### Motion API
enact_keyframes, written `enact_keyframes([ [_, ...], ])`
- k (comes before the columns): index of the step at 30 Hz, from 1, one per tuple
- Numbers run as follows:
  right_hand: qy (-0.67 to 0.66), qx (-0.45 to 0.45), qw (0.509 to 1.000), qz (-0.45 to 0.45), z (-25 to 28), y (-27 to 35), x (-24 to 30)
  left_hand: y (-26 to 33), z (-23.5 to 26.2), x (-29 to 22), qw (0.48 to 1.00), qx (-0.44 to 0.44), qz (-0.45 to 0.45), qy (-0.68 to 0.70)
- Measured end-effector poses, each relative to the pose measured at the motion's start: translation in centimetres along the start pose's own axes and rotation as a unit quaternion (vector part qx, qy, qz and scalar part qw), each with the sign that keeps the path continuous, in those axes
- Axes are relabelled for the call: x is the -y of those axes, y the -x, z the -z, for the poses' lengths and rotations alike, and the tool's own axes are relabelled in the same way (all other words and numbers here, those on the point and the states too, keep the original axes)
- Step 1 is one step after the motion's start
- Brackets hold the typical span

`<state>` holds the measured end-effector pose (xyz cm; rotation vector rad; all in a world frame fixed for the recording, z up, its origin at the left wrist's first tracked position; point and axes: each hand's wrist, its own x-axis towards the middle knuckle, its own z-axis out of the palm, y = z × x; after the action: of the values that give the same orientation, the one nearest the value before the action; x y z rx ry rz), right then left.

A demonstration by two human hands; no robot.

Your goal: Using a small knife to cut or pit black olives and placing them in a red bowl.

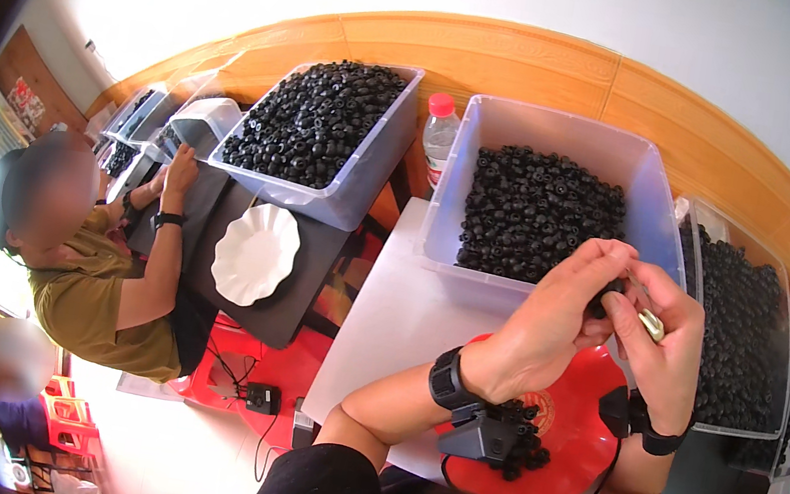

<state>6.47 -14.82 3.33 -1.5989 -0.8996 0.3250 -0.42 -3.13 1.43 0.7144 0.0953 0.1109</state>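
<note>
My left hand (553,305) and my right hand (667,336) meet in front of a clear tub (661,183) heaped with small black ring-shaped parts (542,207). Between my closed fingers is a small black part (605,299), mostly covered by them; the left fingers grip it. A shiny brass-coloured metal piece (651,324) shows in my closed right hand; its full shape is hidden. Below my wrists lies a red scalloped plate (576,465), with a small pile of black parts (528,453) on its left side.
Another full tub (381,134) stands to the left, beyond a water bottle (439,137); a third tub (742,326) is at the right. A white scalloped plate (255,256) lies on the dark table (278,325), where a co-worker (105,297) sits. Another person's arm shows at lower right.
</note>
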Motion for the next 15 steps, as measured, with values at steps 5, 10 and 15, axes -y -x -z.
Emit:
enact_keyframes([
  [5, -0.005, -0.007, 1.0, -0.013, -0.27, 0.17, 0.46, 0.29, -0.25, -0.37, 1.0, -0.003, 0.011, 0.008],
  [10, -0.023, -0.024, 0.999, -0.005, -0.11, 0.33, 0.33, 0.19, -0.14, -0.5, 0.998, 0.047, 0.015, 0.024],
  [15, -0.018, 0.009, 1.0, -0.007, 0.52, 0.3, 0.0, 0.15, 0.35, -0.24, 0.998, 0.055, 0.014, 0.019],
])
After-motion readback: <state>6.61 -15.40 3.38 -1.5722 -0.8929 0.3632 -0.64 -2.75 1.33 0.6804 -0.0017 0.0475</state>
